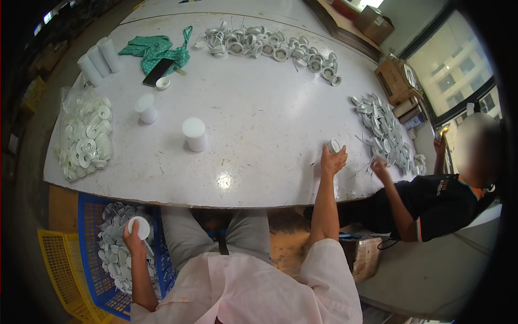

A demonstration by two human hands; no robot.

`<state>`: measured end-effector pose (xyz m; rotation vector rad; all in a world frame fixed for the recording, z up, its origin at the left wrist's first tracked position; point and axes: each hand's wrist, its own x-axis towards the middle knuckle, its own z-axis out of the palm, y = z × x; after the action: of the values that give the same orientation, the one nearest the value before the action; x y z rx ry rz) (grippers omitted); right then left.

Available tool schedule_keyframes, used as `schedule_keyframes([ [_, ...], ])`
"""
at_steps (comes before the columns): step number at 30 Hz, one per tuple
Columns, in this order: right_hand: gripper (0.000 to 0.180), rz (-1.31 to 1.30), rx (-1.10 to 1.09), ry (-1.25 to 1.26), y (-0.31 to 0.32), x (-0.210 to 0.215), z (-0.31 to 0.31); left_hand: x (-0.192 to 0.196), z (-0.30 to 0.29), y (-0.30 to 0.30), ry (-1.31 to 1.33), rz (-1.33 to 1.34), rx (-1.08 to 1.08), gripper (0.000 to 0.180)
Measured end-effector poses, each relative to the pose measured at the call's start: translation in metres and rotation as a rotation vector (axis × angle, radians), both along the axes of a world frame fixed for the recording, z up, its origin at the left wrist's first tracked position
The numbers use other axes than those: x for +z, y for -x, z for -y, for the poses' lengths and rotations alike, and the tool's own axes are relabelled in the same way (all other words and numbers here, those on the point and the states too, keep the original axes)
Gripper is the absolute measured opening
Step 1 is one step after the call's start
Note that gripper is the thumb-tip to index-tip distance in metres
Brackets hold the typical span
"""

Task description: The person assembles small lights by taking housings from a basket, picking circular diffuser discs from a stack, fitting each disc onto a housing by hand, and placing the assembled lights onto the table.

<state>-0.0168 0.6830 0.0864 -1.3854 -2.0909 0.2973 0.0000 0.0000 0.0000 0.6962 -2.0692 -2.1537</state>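
Observation:
My left hand (132,237) is closed on a white round lamp-like part (141,228), its flat disc face turned up and a thin white stem or cord hanging from it. It is over a blue crate (93,270) filled with similar white parts (116,262). My right hand (333,160) reaches over the table's right side, its fingers around a small white ring-shaped part (335,145). Between my arms on the table stand a white capped cylinder (195,135) and, farther left, another one (146,109).
A co-worker (431,200) sits at the right by a heap of white corded parts (382,132). More parts (270,43) line the far side. At left are a plastic bag of white rings (86,135), white tubes (100,60), a green cloth (156,51) and a black phone (158,72).

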Motion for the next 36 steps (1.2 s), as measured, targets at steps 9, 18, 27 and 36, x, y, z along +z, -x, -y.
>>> schedule_keyframes([
  [9,0.078,-0.057,0.115,0.045,0.025,-0.023,0.007,-0.086,0.165,-0.060,0.347,0.336,0.387,0.038],
  [18,0.081,-0.443,0.696,0.144,0.026,0.001,0.158,-0.144,0.307,-0.129,0.025,0.394,0.653,0.045],
  [27,0.085,-0.385,1.045,0.181,0.023,0.031,0.269,-0.161,0.256,-0.104,0.724,-0.012,0.304,0.028],
  [36,0.074,-0.308,1.583,0.409,-0.003,0.049,0.366,0.103,-0.153,0.015,-0.129,-0.303,-0.658,0.075],
])
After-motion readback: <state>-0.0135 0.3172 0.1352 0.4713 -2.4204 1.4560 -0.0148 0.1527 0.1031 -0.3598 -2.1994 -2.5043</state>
